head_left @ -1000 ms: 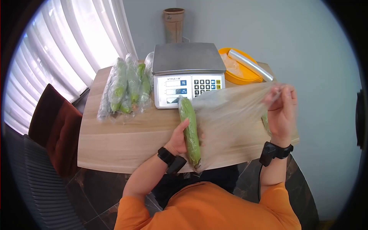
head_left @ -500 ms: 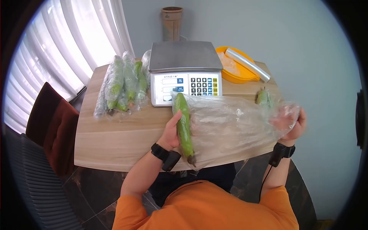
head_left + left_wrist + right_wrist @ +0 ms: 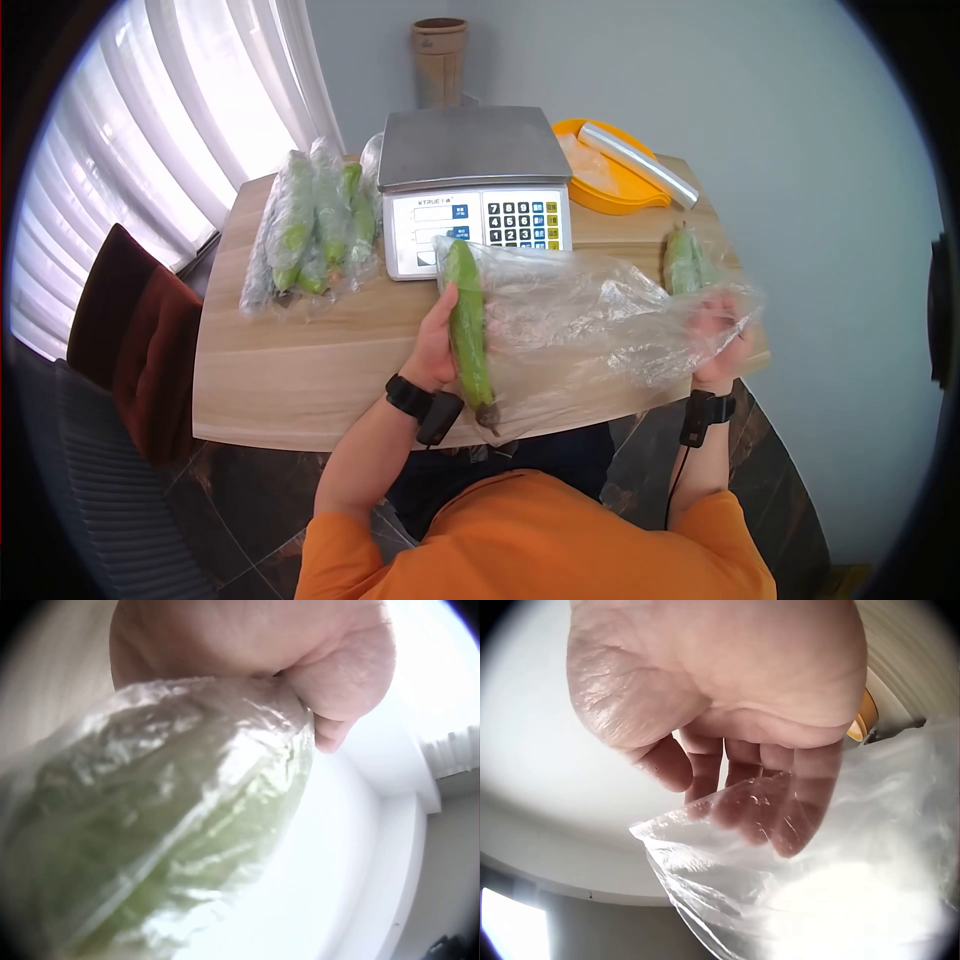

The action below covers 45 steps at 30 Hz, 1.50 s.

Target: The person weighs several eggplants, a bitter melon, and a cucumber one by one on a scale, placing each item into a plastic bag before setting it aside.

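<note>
In the head view my left hand [image 3: 433,345] grips a long green squash [image 3: 466,325] with a brown end, thumb along its side. Clear plastic film [image 3: 575,310] covers the squash and spreads rightward over the table. The left wrist view shows the film-covered squash [image 3: 172,847] below the hand [image 3: 255,645]. At the film's right edge is my right hand [image 3: 718,335]. In the right wrist view its fingers [image 3: 810,787] are extended behind the see-through film [image 3: 705,862], and the thumb stands apart from them.
A weighing scale [image 3: 475,150] stands behind the squash. Several film-wrapped squashes [image 3: 318,225] lie at the left of the wooden table [image 3: 300,380]. A smaller wrapped green vegetable [image 3: 684,260] lies at the right. The yellow basket [image 3: 600,200] at the back right holds a roll of film [image 3: 640,163].
The right hand came down from its raised place and then moved slightly left, and the stretched film slackened and sank toward the table. The left hand and squash shifted slightly left.
</note>
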Available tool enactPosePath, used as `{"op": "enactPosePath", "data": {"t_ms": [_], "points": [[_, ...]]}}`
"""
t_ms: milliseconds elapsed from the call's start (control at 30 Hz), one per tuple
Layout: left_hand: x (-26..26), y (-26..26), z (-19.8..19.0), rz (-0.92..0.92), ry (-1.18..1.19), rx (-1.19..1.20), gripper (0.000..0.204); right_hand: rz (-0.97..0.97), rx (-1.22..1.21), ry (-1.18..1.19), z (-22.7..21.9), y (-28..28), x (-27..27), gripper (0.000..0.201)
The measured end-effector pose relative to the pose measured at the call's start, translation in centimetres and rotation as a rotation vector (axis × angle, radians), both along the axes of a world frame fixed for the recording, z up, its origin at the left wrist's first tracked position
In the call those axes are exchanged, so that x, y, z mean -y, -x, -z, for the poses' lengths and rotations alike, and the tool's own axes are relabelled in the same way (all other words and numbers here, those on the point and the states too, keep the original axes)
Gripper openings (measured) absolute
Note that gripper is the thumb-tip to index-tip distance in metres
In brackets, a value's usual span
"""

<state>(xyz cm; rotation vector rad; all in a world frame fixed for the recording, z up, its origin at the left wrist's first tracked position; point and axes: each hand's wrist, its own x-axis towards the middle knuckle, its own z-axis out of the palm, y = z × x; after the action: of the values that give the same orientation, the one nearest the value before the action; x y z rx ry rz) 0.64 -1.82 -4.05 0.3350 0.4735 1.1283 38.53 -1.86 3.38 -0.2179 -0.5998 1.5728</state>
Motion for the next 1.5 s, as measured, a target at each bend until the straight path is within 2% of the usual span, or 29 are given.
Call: {"op": "enactPosePath", "data": {"t_ms": [67, 167, 267, 367, 467, 567, 633, 700, 733, 800, 833, 867, 933, 1000, 1133, 1200, 1267, 1367, 1433, 1467, 1500], "points": [[-0.1, -0.1, -0.1, 0.000, 0.003, 0.012, 0.044, 0.011, -0.037, 0.178, 1.5, -0.2, -0.3, 0.016], [-0.1, -0.2, -0.3, -0.020, 0.004, 0.030, 0.044, 0.010, 0.302, 0.060, 5.5, -0.6, -0.5, 0.022], [-0.2, -0.4, -0.2, -0.005, -0.011, 0.041, 0.043, -0.089, 0.934, 0.009, 4.9, 0.3, 0.3, 0.049], [0.0, -0.7, -0.5, 0.000, 0.003, 0.016, 0.042, -0.070, 0.846, -0.082, 0.9, 3.1, 1.2, 0.077], [-0.2, -0.6, 0.1, 0.012, -0.018, 0.010, 0.042, -0.076, 0.328, -0.127, -0.9, 3.6, 1.4, 0.081], [-0.3, -0.4, 0.6, 0.045, -0.043, 0.022, 0.041, -0.146, -0.013, -0.141, 1.5, 2.7, 1.4, 0.073], [-0.2, -0.4, 0.3, 0.044, -0.044, 0.024, 0.041, -0.382, -0.177, -0.165, 5.4, 1.2, 0.2, 0.065], [-0.1, -0.6, -0.2, 0.038, -0.047, 0.021, 0.041, -0.326, 0.128, -0.115, 9.1, -1.2, -0.2, 0.054], [0.0, -0.6, -0.3, 0.034, -0.049, 0.019, 0.041, -0.141, 0.511, -0.051, 9.3, -1.7, 0.5, 0.047], [0.0, -0.6, -0.2, 0.038, -0.037, 0.003, 0.042, -0.017, 1.208, -0.143, 9.4, -2.9, 0.8, 0.036], [-0.1, -0.7, -0.1, 0.044, -0.031, -0.005, 0.042, -0.092, 1.525, -0.308, 4.7, -0.6, 1.1, 0.032], [-0.1, -0.7, 0.0, 0.048, -0.023, -0.015, 0.042, -0.172, 1.837, -0.479, 1.9, 1.1, 1.3, 0.028], [-0.1, -0.7, 0.2, 0.052, -0.013, -0.038, 0.042, -0.047, 1.686, -0.395, 1.4, 2.7, 1.5, 0.026], [-0.1, -0.8, 0.2, 0.057, -0.008, -0.052, 0.042, 0.128, 1.679, -0.422, 0.8, 3.7, 1.4, 0.026], [0.0, -0.7, 0.1, 0.044, -0.004, -0.090, 0.043, 0.610, 1.922, -0.702, -1.0, 5.4, 0.0, 0.033], [-0.1, -0.8, 0.2, 0.030, -0.004, -0.093, 0.043, 0.461, 1.789, -0.559, -1.7, 5.6, 0.2, 0.036], [-0.1, -0.8, 0.5, 0.031, -0.001, -0.088, 0.043, -0.053, 1.359, -0.154, -1.7, 5.4, 1.5, 0.040], [-0.1, -0.9, 0.4, 0.045, -0.003, -0.091, 0.043, -0.175, 1.598, -0.466, -1.8, 4.2, 1.3, 0.039], [0.1, -1.0, -0.2, 0.045, -0.021, -0.125, 0.044, -0.089, 1.642, -0.268, -1.6, 5.2, 1.1, 0.040], [0.1, -1.1, -0.4, 0.046, -0.016, -0.127, 0.044, -0.026, 1.650, -0.245, -1.7, 5.6, 1.0, 0.041], [0.2, -1.1, -0.6, 0.045, -0.008, -0.128, 0.044, 0.090, 1.654, -0.329, -1.5, 6.2, 1.0, 0.041]]}}
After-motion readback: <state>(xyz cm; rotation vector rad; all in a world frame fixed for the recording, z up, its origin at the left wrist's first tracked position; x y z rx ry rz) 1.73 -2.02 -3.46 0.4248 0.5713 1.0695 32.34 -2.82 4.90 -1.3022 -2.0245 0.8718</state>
